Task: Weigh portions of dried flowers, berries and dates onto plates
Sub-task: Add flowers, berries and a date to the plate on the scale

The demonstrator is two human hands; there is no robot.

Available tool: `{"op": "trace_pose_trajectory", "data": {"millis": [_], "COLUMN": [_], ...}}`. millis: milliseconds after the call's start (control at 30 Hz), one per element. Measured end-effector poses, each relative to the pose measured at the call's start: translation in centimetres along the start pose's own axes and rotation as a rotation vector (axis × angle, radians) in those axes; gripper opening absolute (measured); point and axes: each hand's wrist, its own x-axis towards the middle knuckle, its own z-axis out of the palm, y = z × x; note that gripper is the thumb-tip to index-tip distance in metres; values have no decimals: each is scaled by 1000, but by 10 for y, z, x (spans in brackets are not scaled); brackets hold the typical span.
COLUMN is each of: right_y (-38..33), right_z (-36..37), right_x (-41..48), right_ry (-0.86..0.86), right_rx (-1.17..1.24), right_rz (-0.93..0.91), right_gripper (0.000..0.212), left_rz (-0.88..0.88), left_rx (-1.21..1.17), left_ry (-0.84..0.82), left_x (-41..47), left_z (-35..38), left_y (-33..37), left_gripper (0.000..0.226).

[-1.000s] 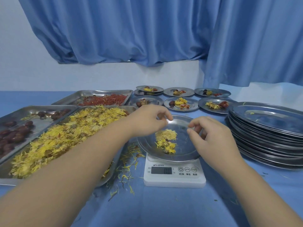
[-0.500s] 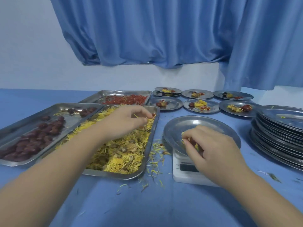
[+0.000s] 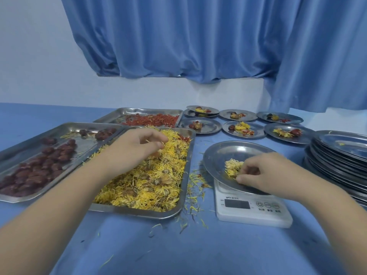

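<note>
A steel plate (image 3: 228, 150) sits tilted on a white digital scale (image 3: 252, 208) and holds a small heap of yellow dried flowers (image 3: 232, 167). My right hand (image 3: 266, 172) rests in the plate, its fingertips pinching that heap. My left hand (image 3: 137, 148) hovers over the large tray of yellow flowers (image 3: 158, 179) with curled fingers pinching a few petals. A tray of dark red dates (image 3: 37, 171) lies at the left. Behind the flower tray lies a tray of red berries (image 3: 153, 120).
Several filled plates (image 3: 243, 129) stand in two rows at the back right. A tall stack of empty steel plates (image 3: 341, 155) sits at the right edge. Loose petals (image 3: 193, 187) litter the blue tablecloth between the flower tray and the scale. A blue curtain hangs behind.
My left hand has moved from above the plate leftward to the flower tray. My right hand has dropped from the plate's rim onto the flower heap. The view has shifted left.
</note>
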Motion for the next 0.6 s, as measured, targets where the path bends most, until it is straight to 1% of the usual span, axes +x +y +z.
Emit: {"op": "trace_pose_trajectory", "data": {"millis": [133,200,300,433,533,600], "right_y": [-2,-3,-4,-23,-58,-82], "right_z": [3,2,-2,-10,-1,11], "right_x": [3,4,3,2,14,24], "right_ry": [-12,-1,86,181,236,244], "right_rx": [-34,-46,-12,210,418,503], "right_rz": [-20,-21,-32,-116,-204,-216], "right_gripper": [10,11,15,15,14,13], "left_rz": [39,52,58,9,-46,-87], "left_rx": [-6,-6,-17,8,-14,-22], "left_ry": [-12,-8,5,40,75,94], "left_x": [1,0,-3,-4,-3,-3], "left_z": [3,2,-4,-16,-28,-37], "left_y": [7,9,12,9,1,-7], "left_gripper": [16,15,14,14,16,16]}}
